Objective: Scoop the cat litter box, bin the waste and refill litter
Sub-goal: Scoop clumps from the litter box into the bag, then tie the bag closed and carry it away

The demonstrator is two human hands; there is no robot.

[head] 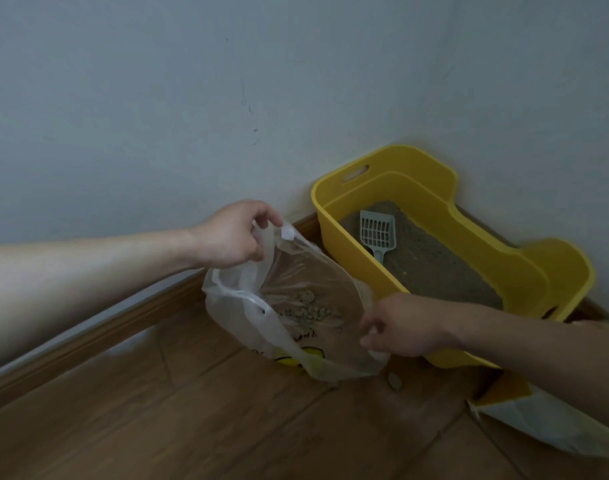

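Left hand: grip pinching the plastic bag at its top edge.
Right hand: grip holding the bag's other edge.
Scoop: lying on litter in the yellow box.

The litter box is sitting in the corner against the wall, the scoop lying inside it on the litter. The bag is hanging just left of it, between the left hand and the right hand.

The light around me is dim and grey-blue, soft and even, so shadows are faint. My left forearm looks smeared near the frame's edge, the floor is soft at the bottom, and the wide lens bends the baseboard.
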